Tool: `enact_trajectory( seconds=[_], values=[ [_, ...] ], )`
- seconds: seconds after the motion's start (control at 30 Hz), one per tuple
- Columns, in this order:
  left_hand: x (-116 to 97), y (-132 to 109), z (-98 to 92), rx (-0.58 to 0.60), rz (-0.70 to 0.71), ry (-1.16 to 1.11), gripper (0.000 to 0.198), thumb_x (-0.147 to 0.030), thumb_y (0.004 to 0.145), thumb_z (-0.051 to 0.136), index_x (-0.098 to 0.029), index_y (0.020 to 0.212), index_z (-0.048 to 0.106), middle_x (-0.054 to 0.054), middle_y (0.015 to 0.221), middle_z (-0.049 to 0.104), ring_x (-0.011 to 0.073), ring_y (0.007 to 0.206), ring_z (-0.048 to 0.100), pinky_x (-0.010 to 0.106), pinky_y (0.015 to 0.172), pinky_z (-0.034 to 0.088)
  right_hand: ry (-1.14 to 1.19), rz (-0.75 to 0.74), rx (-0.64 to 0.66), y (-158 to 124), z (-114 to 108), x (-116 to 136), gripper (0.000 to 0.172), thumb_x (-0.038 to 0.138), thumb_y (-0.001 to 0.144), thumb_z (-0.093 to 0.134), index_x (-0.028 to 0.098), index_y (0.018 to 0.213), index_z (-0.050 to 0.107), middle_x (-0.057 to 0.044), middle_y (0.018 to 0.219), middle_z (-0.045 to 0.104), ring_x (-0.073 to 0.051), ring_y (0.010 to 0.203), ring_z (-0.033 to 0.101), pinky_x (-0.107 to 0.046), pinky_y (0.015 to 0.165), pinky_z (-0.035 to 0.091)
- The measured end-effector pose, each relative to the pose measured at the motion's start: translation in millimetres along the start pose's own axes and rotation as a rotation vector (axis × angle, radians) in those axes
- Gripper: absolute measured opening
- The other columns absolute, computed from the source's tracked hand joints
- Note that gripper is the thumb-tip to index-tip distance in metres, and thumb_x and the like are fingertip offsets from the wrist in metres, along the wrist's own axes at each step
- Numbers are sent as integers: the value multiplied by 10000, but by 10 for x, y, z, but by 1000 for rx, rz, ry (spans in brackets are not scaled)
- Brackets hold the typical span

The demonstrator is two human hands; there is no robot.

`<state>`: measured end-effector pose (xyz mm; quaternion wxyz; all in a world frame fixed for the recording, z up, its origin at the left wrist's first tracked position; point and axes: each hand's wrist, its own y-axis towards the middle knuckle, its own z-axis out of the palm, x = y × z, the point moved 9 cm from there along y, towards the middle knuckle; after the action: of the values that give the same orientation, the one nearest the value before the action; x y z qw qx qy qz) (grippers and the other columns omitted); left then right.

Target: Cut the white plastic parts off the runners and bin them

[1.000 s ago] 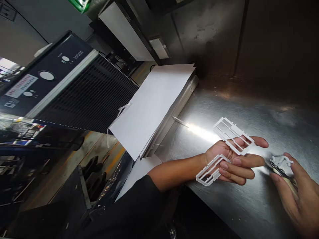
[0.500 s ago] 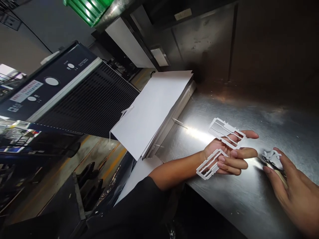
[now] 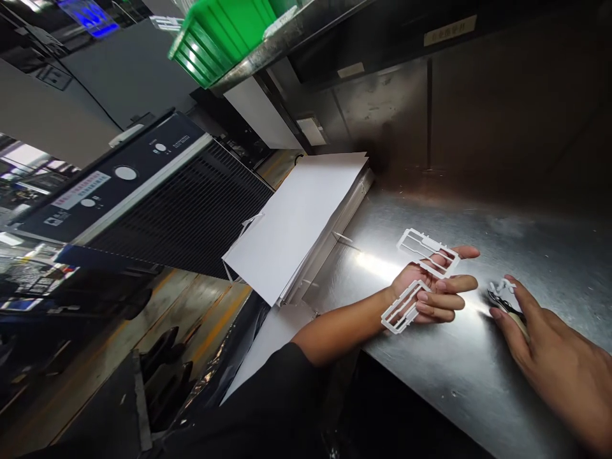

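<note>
Plastic frames were the main thing here, two white ladder-like pieces resting in the left hand above a stainless steel bench. One lay across the fingers, and the lower frame sat down by the base of the palm. That hand was about half open, with the fingers loosely curled and a little spread. It looked more like a light hold than a tight fist, though it was hard to see exactly how they were gripped from this angle.

The right hand was off to the right, low over the steel, with its thumb and fingers curved around a small white-and-black piece and something tan beside it. I couldn't tell whether it actually had hold of them, or what they were. They were too small and partly hidden.

My guess is the frames weighed next to nothing and felt stiff, but those thin bars looked easy to snap if bent. I'd take them by the solid outer rails, not the skinny cross pieces. On that shiny steel, they'd probably be a bit fiddly to pick up.

A stack of white sheets sat at the far end of the bench, next to a black-grilled machine, with a green plastic crate up on a shelf.
</note>
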<state>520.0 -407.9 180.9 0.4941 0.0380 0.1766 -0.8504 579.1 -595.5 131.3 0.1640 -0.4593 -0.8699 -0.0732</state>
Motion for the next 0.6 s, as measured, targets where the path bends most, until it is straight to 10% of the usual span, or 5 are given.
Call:
enact_trajectory(
  seconds=[0.4, 0.6],
  values=[
    [38, 12, 51, 60, -39, 101, 278, -343, 1168, 582, -298, 1161, 857, -50, 688, 338, 99, 412, 153, 191, 349, 152, -31, -45, -35, -21, -119, 106, 682, 754, 1263, 458, 386, 1837, 468, -115, 1339, 801, -416, 873, 817, -471, 517, 522],
    [73, 18, 112, 137, -74, 136, 279, -279, 1162, 547, -302, 1156, 825, -53, 670, 352, 115, 399, 153, 197, 337, 171, -4, 13, -46, -54, -17, 38, 834, 910, 1179, 267, 456, 1867, 393, -105, 1421, 775, -448, 935, 807, -613, 704, 676]
  ],
)
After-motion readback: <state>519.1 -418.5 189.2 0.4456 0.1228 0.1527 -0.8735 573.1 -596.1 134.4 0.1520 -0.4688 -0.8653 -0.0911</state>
